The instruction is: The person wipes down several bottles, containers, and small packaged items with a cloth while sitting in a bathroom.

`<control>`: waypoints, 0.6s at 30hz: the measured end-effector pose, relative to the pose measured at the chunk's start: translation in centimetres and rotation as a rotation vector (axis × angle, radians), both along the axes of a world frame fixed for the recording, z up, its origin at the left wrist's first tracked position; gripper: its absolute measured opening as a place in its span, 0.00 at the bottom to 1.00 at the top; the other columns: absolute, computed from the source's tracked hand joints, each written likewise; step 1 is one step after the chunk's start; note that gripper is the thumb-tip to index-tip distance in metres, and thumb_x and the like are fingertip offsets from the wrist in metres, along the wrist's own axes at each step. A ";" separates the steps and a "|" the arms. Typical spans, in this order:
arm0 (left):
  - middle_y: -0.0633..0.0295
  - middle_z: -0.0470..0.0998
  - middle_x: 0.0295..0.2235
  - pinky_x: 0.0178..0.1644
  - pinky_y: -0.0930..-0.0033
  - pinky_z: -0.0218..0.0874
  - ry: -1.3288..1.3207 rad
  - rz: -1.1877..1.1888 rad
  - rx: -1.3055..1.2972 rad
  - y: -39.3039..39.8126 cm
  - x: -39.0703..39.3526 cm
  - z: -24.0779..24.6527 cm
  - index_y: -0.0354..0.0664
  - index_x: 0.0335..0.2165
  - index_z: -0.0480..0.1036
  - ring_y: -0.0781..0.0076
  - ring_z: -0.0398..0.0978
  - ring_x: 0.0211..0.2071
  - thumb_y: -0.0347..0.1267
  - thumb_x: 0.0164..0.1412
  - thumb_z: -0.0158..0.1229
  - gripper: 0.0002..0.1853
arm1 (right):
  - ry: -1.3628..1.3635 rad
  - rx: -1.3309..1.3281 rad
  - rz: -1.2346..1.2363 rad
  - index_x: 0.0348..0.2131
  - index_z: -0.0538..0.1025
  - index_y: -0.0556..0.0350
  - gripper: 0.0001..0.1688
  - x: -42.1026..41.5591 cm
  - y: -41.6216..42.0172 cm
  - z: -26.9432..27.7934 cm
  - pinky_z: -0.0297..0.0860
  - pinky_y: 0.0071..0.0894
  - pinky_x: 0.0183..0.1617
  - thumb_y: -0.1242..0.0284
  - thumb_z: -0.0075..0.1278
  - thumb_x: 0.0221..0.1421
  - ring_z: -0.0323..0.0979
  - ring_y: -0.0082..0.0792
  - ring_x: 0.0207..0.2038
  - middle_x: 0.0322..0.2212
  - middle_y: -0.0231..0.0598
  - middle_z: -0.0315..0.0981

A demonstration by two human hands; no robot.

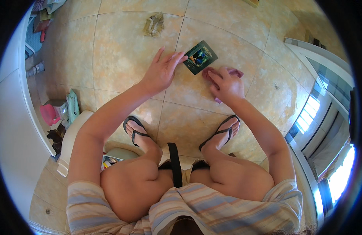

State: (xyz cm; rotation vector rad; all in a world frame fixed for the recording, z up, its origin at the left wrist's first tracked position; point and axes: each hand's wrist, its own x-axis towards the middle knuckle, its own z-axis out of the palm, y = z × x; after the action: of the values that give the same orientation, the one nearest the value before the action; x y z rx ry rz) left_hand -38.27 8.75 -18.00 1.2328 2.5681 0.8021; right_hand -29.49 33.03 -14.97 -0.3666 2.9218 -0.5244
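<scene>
My left hand (162, 70) reaches over the tiled floor, its fingertips at the left corner of a flat dark green printed card or packet (201, 57). Whether that corner is pinched or only touched, I cannot tell. The card bears writing and a framed, colourful picture. Just below its right side, my right hand (229, 88) is closed over a crumpled dusky-pink cloth (237, 72), pressed against the tiles. Parts of the cloth stick out on both sides of the fingers. Farther up the floor lies a crumpled brownish wrapper or piece of paper (154, 24), apart from both hands.
My feet in black flip-flops (220, 132) stand below the hands. A white door (13, 111) lines the left, near a pink container (49, 114) and a pale green pouch (73, 105). On the right is a glass-panelled white frame (322, 58). An open box (110, 161) sits beside my leg.
</scene>
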 end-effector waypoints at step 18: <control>0.67 0.69 0.48 0.61 0.50 0.41 0.129 -0.091 -0.113 0.8 0.6 1.3 0.42 0.50 0.61 0.67 0.63 0.51 0.23 0.48 0.49 0.27 | 0.083 -0.066 -0.039 0.37 0.75 0.41 0.19 -1.2 -0.6 0.6 0.66 0.32 0.21 0.71 0.51 0.39 0.70 0.31 0.23 0.27 0.34 0.63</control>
State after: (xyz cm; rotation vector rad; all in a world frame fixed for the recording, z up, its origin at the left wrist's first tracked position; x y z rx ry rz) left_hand -37.64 9.51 -16.73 1.3974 2.5937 0.5685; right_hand -30.65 32.40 -14.37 -0.3478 3.0031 -0.6276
